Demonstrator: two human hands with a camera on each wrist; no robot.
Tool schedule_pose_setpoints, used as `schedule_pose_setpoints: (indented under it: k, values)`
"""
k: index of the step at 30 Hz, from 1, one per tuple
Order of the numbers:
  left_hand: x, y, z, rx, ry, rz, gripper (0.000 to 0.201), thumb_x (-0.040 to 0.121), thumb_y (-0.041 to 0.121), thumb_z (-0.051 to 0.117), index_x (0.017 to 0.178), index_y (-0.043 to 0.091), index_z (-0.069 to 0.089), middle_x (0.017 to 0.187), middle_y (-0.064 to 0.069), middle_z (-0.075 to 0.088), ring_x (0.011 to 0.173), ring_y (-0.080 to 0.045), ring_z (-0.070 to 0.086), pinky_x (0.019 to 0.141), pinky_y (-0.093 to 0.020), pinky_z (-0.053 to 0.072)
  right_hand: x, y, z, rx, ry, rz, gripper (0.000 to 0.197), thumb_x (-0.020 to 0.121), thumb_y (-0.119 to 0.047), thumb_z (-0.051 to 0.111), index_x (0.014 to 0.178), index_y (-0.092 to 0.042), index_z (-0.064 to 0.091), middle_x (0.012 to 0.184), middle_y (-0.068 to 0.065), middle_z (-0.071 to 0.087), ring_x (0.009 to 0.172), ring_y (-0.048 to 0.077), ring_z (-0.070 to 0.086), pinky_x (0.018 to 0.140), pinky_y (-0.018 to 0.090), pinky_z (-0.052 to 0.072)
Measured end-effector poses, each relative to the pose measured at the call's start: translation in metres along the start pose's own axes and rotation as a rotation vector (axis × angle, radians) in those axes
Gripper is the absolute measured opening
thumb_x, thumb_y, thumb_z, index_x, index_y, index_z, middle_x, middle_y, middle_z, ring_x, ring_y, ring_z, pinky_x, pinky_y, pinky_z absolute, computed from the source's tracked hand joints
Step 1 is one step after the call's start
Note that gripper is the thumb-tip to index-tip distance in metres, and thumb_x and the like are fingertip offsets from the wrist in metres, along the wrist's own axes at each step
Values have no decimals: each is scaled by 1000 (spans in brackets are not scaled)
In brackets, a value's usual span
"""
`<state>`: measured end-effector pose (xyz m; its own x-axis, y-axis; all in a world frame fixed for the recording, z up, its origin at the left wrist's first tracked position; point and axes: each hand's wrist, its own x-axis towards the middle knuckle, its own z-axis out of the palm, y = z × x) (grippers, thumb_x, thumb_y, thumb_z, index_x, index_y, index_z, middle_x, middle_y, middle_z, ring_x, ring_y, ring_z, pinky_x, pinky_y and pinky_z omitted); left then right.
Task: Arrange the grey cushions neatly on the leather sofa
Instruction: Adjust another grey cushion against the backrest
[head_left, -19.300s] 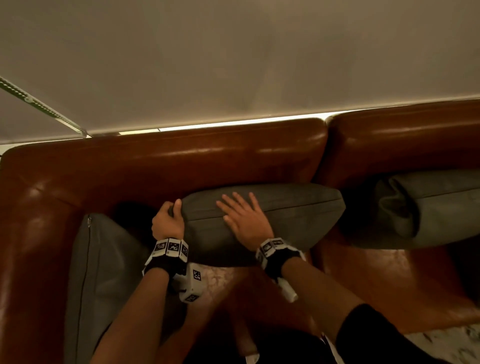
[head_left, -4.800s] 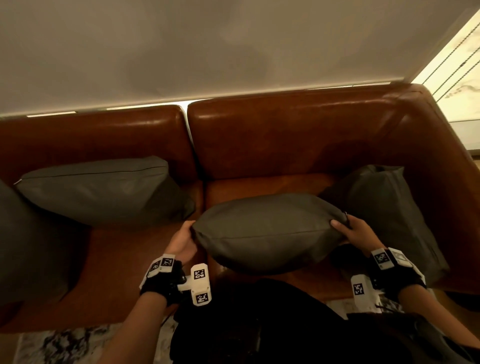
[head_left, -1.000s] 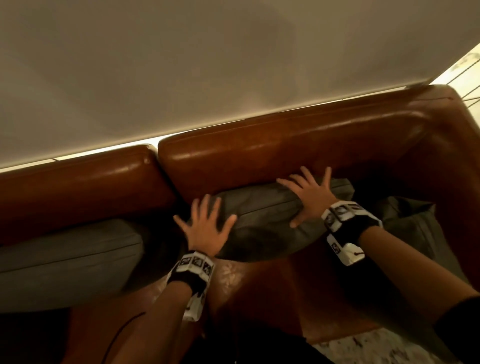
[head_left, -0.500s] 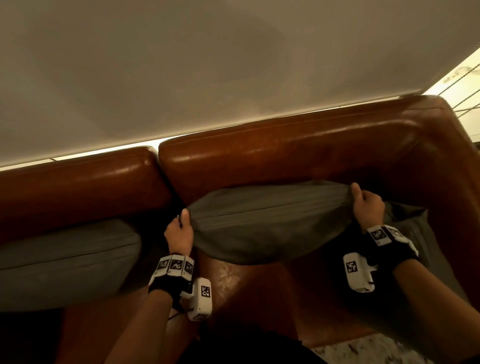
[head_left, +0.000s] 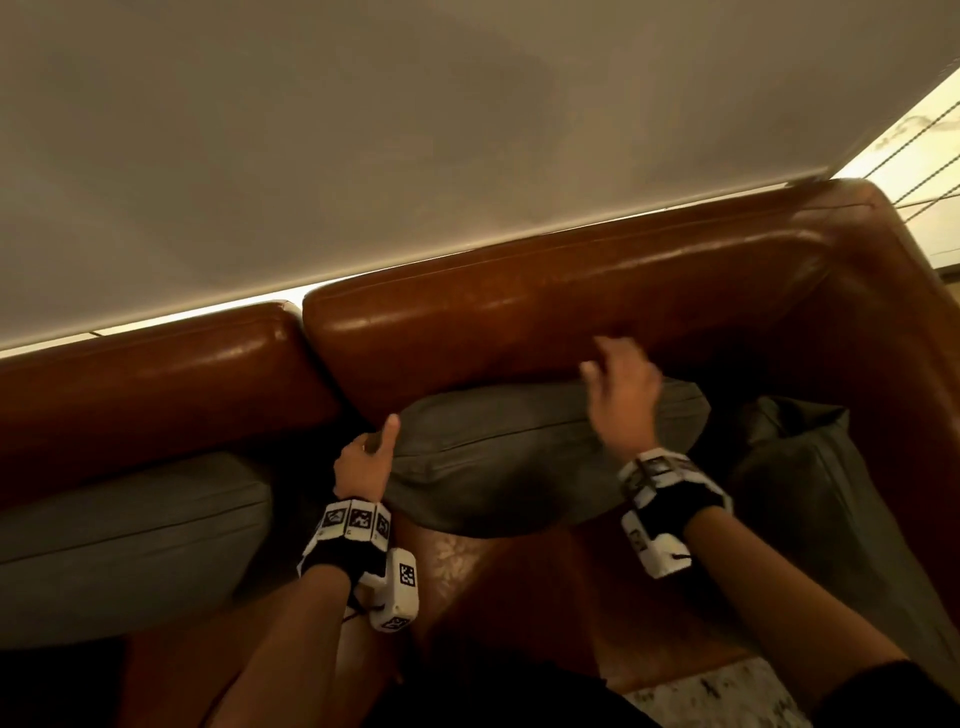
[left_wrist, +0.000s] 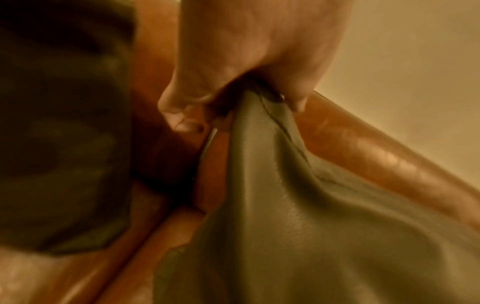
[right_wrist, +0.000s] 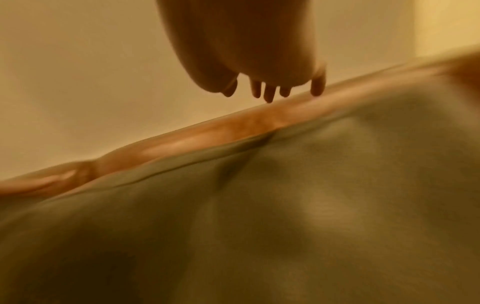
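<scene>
Head view: the middle grey cushion (head_left: 524, 457) leans on the leather sofa (head_left: 545, 317) backrest. The left hand (head_left: 363, 457), at its nine o'clock, pinches its corner. The right hand (head_left: 623, 395), blurred, fingers spread, is above its top edge.

Left wrist: thumb and fingers (left_wrist: 182, 107) pinch the corner.

Right wrist: straight fingers (right_wrist: 269, 92), holding nothing.

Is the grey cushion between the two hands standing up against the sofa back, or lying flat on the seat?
Standing up. The cushion leans on the sofa back, its seam edge uppermost, and the left hand pinches its corner.
</scene>
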<state>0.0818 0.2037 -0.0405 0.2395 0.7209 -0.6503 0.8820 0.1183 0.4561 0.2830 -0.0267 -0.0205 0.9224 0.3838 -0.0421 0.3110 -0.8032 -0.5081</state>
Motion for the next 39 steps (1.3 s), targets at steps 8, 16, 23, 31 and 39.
schedule_pose_setpoints:
  k: [8,16,23,31,39]
  values:
    - [2,15,-4,235,130,115,50,91,57,37,110,19,63,115,-15,64,111,-37,54,99,-53,40,-43,-28,68,-250,-507,-446,59,93,-49,-1,146,-36,21,155,-13,21,146,10,11,114,38,-11]
    - [-1,13,2,260,131,147,49,91,58,35,99,18,63,106,-15,65,106,-37,56,96,-50,42,12,108,-8,-429,-434,276,52,99,-44,13,148,-28,19,157,-1,20,146,22,8,114,52,-8]
    - [-18,-18,-2,-30,230,163,48,89,46,51,99,0,57,99,-19,64,95,-35,60,86,-42,48,15,98,-47,146,-294,549,55,91,-47,49,113,3,61,115,23,62,111,38,56,93,41,42]
    - [-22,-18,-25,-36,170,253,41,98,30,41,79,-3,57,87,-23,61,82,-28,55,73,-30,34,25,81,-66,273,-127,421,47,93,-44,48,103,-2,66,101,20,67,100,33,62,85,37,46]
    - [-44,36,35,260,355,582,41,93,28,39,130,12,47,138,-14,44,130,-32,40,104,-48,35,34,61,-55,157,-199,516,46,93,-36,52,110,7,61,113,27,62,112,40,54,94,41,42]
